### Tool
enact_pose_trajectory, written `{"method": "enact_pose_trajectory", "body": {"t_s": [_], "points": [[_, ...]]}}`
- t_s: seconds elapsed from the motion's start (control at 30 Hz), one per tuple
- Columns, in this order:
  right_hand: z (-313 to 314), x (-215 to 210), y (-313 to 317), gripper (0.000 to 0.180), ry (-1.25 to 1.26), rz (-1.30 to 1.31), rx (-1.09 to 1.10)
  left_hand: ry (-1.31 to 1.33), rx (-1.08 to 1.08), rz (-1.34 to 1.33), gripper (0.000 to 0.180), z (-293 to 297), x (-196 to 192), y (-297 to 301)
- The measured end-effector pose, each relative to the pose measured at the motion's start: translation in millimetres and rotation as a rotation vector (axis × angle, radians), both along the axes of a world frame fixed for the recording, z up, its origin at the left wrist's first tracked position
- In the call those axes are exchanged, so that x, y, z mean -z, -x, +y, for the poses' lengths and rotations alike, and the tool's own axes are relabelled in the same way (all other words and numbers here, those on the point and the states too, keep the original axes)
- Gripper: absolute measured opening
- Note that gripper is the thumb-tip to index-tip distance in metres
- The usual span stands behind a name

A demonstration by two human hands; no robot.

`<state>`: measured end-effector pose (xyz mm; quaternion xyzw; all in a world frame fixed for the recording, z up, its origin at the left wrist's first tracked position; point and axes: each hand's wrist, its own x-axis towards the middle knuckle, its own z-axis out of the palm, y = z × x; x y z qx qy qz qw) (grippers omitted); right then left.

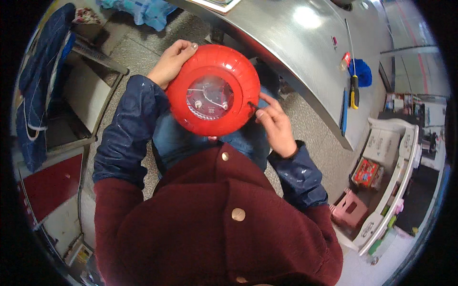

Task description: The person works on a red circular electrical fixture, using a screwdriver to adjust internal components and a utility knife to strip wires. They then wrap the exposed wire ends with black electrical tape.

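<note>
Head cam: red round unit (pixel 213 85) over lap (pixel 250 143), clear window (pixel 207 97) facing up; can't tell if it rests there. L hand (pixel 168 64): fingers closed on upper-L rim. R hand (pixel 277 127): fingers narrow at dark bit (pixel 251 106) by R rim, can't tell if gripping. Prob. best: L grip firm so unit doesn't rock, R fingertips light & straight, no pressing on window. Screwdriver (pixel 354 92) on counter (pixel 286 43), untouched.
</note>
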<state>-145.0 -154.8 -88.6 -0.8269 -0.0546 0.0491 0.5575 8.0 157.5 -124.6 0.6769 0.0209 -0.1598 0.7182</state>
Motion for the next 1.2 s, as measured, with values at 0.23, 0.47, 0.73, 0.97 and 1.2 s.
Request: {"method": "enact_pose_trajectory", "body": {"t_s": [0.23, 0.47, 0.73, 0.97, 1.2], "points": [[2.6, 12.6, -10.7, 0.028, 0.141, 0.079, -0.006, -0.424, 0.235, -0.263, 0.045, -18.8, 24.3, -36.1], [2.0, 26.5, -9.1, 0.034, 0.203, 0.009, 0.006, -0.481, 0.281, -0.267, 0.040, -7.0, 29.5, -23.7], [-38.5, -50.2, 0.6, 0.027, 0.372, -0.076, -0.023, -0.822, 0.175, -0.485, 0.041, -15.8, 9.5, -15.7], [-141.2, -93.5, -4.9, 0.028, 1.135, -0.275, 0.556, -0.729, 0.041, -0.949, 0.022, -49.7, -25.3, 30.8], [-144.5, -74.8, -13.0, 0.027, 1.227, -0.359, 0.460, -0.615, 0.263, -1.005, 0.020, -97.4, -19.6, 80.2]]}}
